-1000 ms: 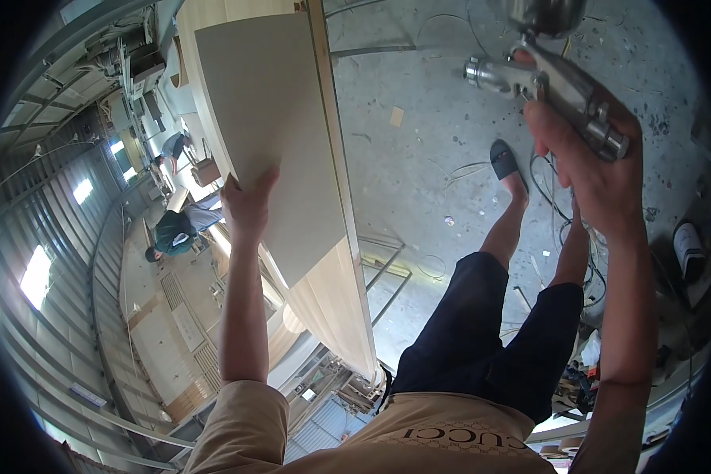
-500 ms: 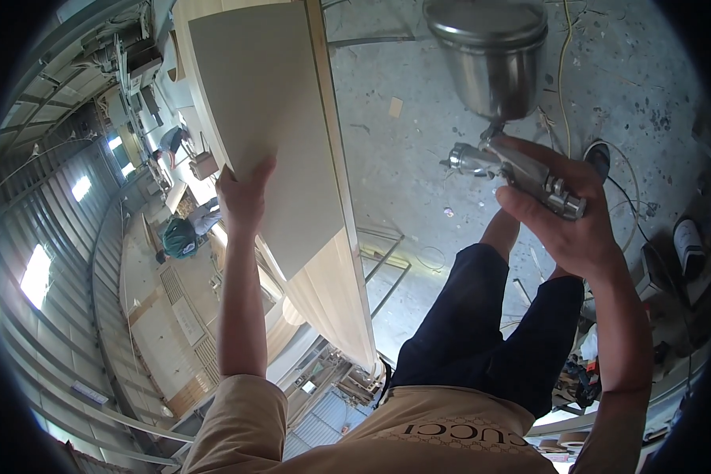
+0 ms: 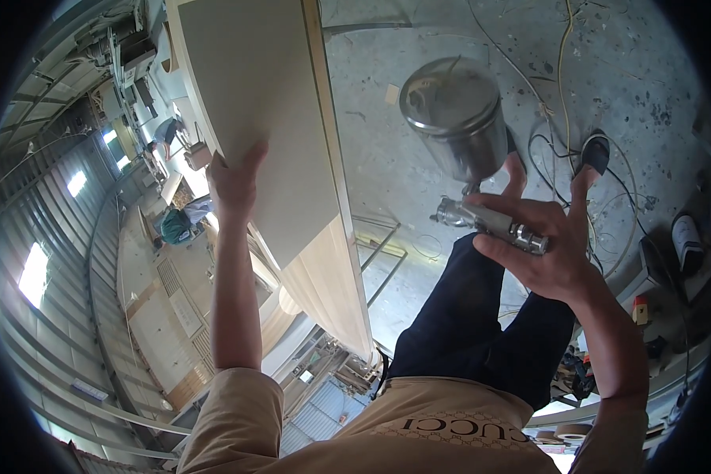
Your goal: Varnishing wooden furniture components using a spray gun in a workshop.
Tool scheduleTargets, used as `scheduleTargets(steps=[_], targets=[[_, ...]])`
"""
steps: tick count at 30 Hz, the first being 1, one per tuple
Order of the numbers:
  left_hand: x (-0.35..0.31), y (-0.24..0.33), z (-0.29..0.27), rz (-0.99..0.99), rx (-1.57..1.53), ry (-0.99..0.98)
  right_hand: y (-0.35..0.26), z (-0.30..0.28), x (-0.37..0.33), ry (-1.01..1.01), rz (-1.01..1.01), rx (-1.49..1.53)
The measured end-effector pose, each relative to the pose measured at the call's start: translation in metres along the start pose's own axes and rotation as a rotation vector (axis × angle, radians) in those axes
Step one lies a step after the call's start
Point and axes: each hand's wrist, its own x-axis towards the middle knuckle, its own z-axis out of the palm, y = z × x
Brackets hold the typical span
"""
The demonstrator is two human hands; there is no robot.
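Nearest is a person's tan short-sleeved shirt (image 3: 233, 407) and dark shorts (image 3: 454, 328), seen from above, to the lower right of a long, flat grey panel (image 3: 268, 87), the landmark here. The right hand (image 3: 551, 253), well to the right of the panel, is wrapped around the handle of a shiny silver metal spray gun (image 3: 490, 220). The gun's nozzle faces the panel without touching it; its round, lidded metal cup (image 3: 460, 126) is attached above the body. The left hand (image 3: 237, 189) is clamped on the panel's left edge, thumb on its face, fingers hidden past the edge. Beneath the panel, and showing beyond its lower end, lies pale wood-grained board (image 3: 328, 284).

Farther down, right of the panel, a stained grey concrete floor (image 3: 648, 71) carries thin looping hoses (image 3: 564, 71) and a white-and-dark shoe (image 3: 687, 241). Far to the panel's left are two bent-over people, one in a dark green top (image 3: 175, 227), and a ribbed metal wall (image 3: 63, 316) with bright windows (image 3: 33, 272).
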Motion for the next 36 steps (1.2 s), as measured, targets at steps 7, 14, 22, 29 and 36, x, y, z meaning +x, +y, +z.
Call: scheduleTargets(steps=[7,14,22,29,36], targets=[[-0.005,0.002,0.002,-0.023,0.004,0.013,0.001,0.001,0.001,-0.007,0.017,0.027],[-0.006,-0.001,0.003,-0.003,-0.005,0.006,0.003,-0.015,0.019,0.247,-0.047,0.070],[-0.007,-0.016,0.002,0.030,0.026,0.028,0.000,-0.032,0.038,0.386,-0.068,0.033],[-0.015,-0.024,0.009,0.029,0.010,0.017,0.001,-0.043,0.047,0.477,-0.148,-0.052],[-0.018,-0.036,0.012,0.064,-0.032,0.019,0.001,-0.048,0.053,0.594,-0.147,-0.102]])
